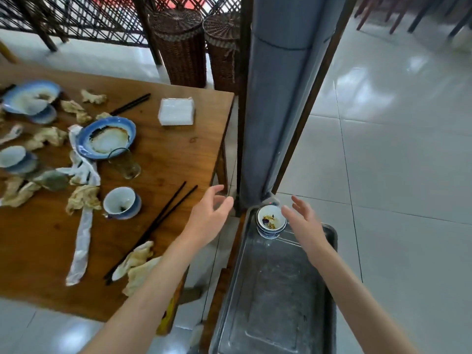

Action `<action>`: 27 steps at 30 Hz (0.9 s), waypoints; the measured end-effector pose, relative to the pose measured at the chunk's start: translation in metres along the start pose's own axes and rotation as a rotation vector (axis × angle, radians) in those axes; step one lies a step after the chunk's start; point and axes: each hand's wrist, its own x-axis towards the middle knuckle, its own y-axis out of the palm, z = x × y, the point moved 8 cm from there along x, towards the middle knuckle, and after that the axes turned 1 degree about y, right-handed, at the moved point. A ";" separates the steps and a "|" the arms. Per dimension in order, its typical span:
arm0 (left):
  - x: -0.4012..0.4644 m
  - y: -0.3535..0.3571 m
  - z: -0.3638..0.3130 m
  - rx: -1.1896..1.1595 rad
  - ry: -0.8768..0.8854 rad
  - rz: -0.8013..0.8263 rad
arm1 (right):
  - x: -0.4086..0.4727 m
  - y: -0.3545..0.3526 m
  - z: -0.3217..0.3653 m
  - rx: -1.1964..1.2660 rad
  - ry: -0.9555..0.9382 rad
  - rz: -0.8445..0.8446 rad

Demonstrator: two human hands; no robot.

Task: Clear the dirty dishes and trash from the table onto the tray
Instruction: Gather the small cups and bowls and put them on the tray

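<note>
Pale floor tiles run under a wooden table point(178, 149) on the left and a steel tray point(275, 290) on the right, with a narrow gap between them. Stacked small bowls point(271, 222) already sit in the tray's far corner; the rest of the tray looks bare. Both hands are spread wide and hold nothing — the right hand point(304, 218) hovers just beside the bowls over the tray, while the left hand point(209, 213) hangs over the gap at the table's near corner.

What remains lies to the left of both hands, so the left hand is the nearer one. Closest to it is a pair of black chopsticks point(155, 228), their long axis running diagonally from near its fingers down toward the table's front edge, across crumpled napkins point(138, 264). A blue-rimmed cup point(122, 202) stands just beyond them, and a blue plate point(107, 137) and a glass point(125, 162) lie farther left.
</note>
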 end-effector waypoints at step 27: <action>-0.077 -0.416 0.071 0.380 0.140 -0.250 | -0.149 0.278 0.161 -0.258 -0.244 0.104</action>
